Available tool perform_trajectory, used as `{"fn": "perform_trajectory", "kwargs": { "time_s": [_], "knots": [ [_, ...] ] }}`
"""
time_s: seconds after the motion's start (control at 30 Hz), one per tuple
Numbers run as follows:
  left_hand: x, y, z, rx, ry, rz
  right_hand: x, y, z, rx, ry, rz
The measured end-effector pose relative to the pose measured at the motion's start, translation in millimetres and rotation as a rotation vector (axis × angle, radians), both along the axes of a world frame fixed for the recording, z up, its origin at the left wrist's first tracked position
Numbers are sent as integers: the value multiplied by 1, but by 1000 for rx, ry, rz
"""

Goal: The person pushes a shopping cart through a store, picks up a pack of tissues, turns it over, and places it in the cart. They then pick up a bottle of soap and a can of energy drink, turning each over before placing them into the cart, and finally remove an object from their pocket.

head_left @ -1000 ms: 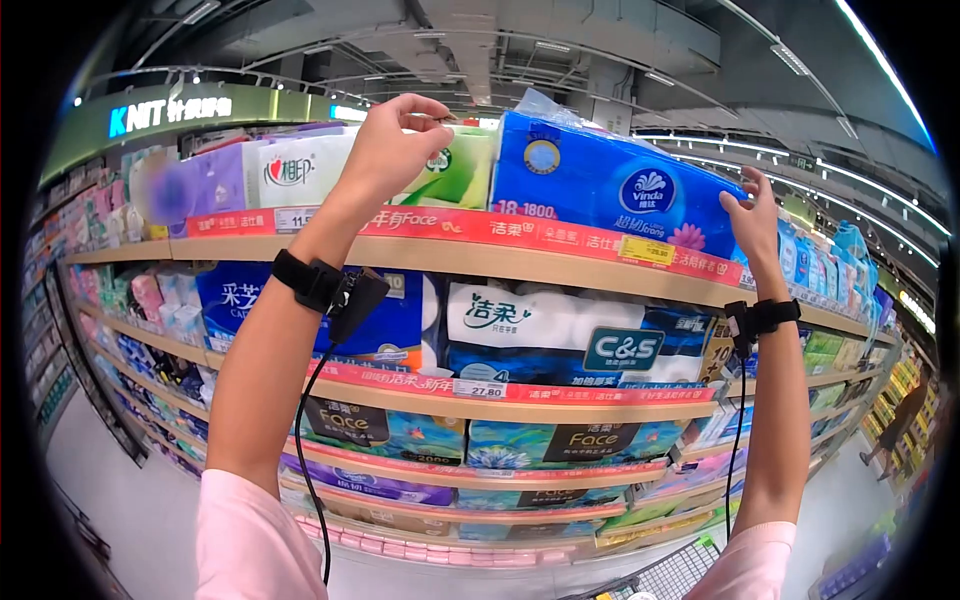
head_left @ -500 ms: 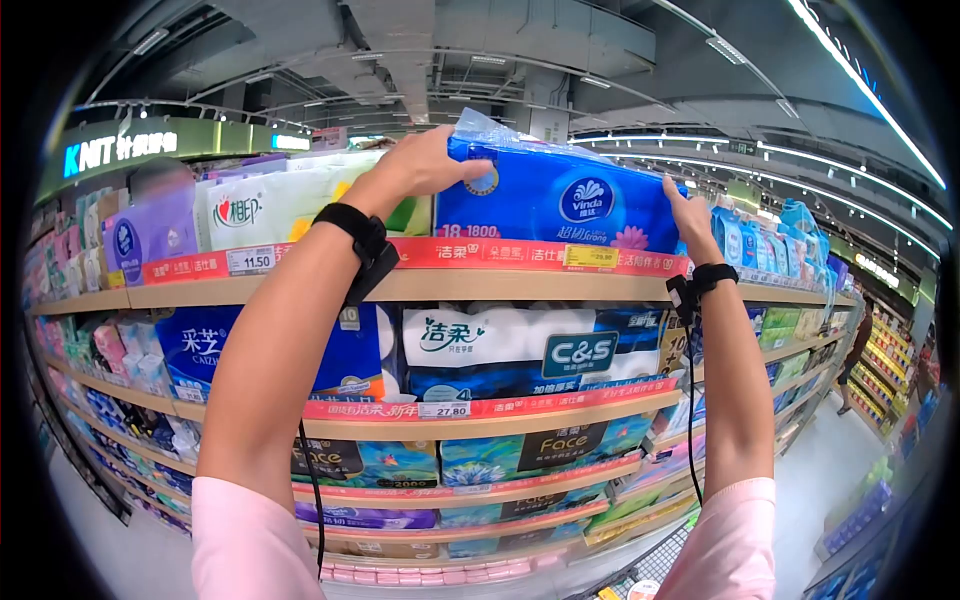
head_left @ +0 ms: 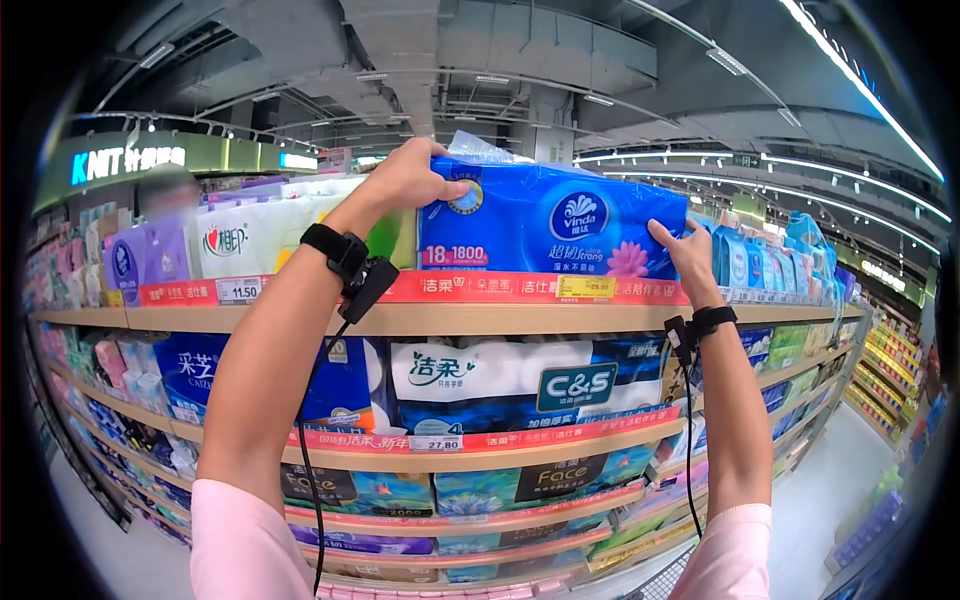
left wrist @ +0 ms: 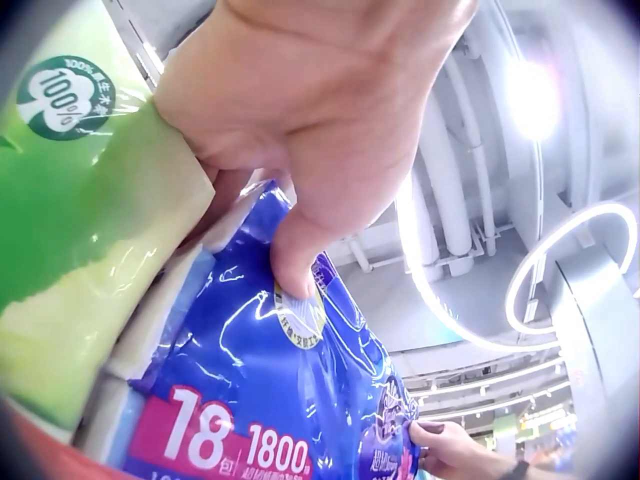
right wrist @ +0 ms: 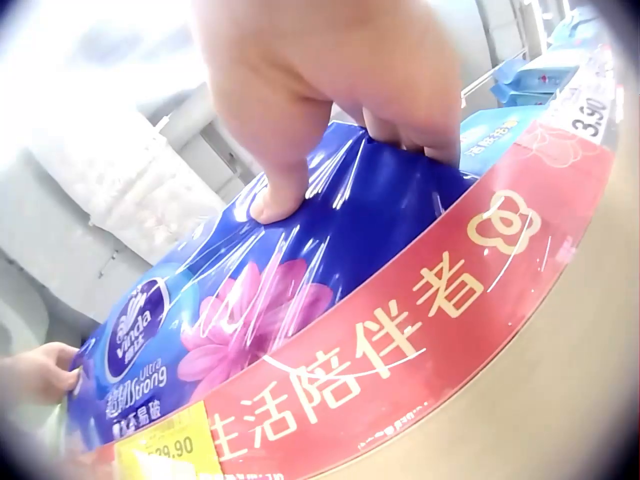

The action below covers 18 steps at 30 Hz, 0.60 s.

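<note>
While the left hand (head_left: 418, 176) grips the upper left corner of a blue tissue pack (head_left: 520, 225), the right hand (head_left: 690, 252) holds its right end. The left thumb presses the front of the pack near a round badge, with the other fingers tucked behind its corner, partly hidden. The right thumb lies on the front near the upper edge, and the fingers wrap around the side. Between the hands, the pack sits upright at the top shelf (head_left: 480, 319), its printed face toward the person and its lower edge just behind a red strip (head_left: 455, 288). A yellow price tag (head_left: 585, 288) is fixed to that strip in front of the pack. Just left of the pack is a green pack (left wrist: 90, 215), followed by a white pack (head_left: 228, 240) and a purple pack (head_left: 152, 255). Light blue packs (head_left: 758, 262) line the shelf to the right. On the level below lies a white and navy pack (head_left: 530, 378). Black straps circle both wrists, and pink sleeves (head_left: 245, 540) cover the upper arms.
</note>
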State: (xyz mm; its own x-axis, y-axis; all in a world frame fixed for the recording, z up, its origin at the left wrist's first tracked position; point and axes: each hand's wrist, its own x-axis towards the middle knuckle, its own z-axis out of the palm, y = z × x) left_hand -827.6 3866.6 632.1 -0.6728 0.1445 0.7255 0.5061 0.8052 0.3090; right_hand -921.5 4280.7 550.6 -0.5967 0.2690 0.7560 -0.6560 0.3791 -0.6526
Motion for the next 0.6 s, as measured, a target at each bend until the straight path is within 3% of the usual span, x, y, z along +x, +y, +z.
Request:
{"fn": "perform_trajectory", "kwargs": {
  "time_s": [0.27,0.43,0.6],
  "knots": [
    [2,-1,-8,128,117,-90,-17,-6,-21,-236,246,148],
    [-1,5,-1,172,257,-132,-19,-3,-14,-228,300,162],
    [-11,10,7,314,307,-334,-11,4,5,-216,295,153]
  ]
}}
